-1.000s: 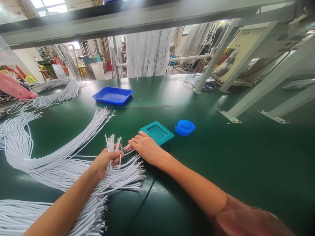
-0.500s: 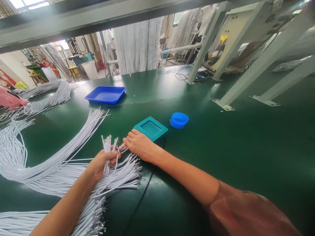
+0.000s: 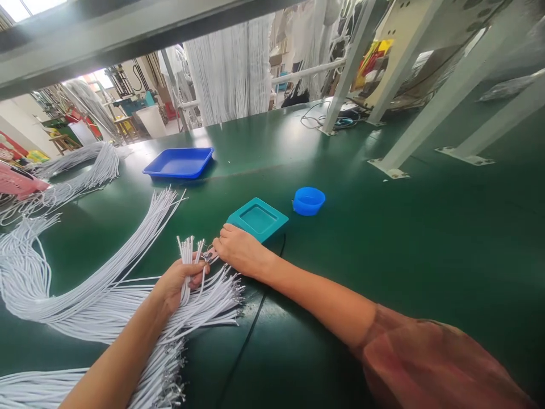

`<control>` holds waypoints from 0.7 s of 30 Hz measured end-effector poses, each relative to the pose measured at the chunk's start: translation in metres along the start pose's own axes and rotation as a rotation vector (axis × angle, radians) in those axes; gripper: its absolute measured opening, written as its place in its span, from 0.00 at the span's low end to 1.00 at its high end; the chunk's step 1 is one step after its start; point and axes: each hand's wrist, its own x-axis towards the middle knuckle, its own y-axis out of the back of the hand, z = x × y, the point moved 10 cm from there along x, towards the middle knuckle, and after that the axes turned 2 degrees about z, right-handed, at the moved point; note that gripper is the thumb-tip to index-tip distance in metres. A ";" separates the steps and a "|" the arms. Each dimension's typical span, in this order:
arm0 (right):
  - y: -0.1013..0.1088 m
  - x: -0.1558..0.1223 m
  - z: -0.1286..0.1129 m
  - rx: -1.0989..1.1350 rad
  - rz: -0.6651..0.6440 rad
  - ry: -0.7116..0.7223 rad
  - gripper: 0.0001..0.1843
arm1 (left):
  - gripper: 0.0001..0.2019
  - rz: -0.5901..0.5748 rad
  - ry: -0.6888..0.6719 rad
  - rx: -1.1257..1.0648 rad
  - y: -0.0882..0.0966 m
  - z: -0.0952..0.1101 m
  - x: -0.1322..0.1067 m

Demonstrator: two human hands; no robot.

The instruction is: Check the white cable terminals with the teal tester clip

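My left hand (image 3: 179, 278) is closed around a small bunch of white cords (image 3: 186, 253), their metal-tipped ends pointing up. One cord end reaches from its thumb and fingertips toward my right hand (image 3: 238, 248). That right hand is closed, palm down, against the near left edge of a teal square tray-like piece (image 3: 259, 218) with a recessed top. A small shiny metal bit (image 3: 207, 257) shows between the two hands; what the right fingers grip is hidden. Beneath the left hand lies a thick bundle of white cords (image 3: 225, 295) with metal tips.
Right of the teal piece stands a round blue cup (image 3: 309, 202). A blue rectangular tray (image 3: 179, 163) sits farther back. More white cord bundles (image 3: 97, 278) cover the left side. Metal frame legs (image 3: 389, 167) stand at right, and a dark cable (image 3: 255, 318) crosses the green table.
The view has shifted slightly. Both hands keep nearly the same place and grip, with the metal bit between them a little more visible.
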 end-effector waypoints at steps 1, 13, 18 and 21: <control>0.001 -0.001 0.002 0.008 -0.002 -0.007 0.09 | 0.05 -0.008 0.016 -0.013 0.000 -0.001 0.001; 0.008 -0.027 0.075 0.082 0.123 -0.532 0.28 | 0.03 -0.021 0.068 -0.183 0.007 -0.004 0.000; 0.025 -0.031 0.073 0.173 0.232 -0.508 0.25 | 0.11 0.005 -0.038 -0.183 0.010 0.009 -0.011; 0.051 -0.048 0.096 0.238 0.365 -0.502 0.21 | 0.12 0.007 -0.090 -0.150 0.013 0.015 -0.018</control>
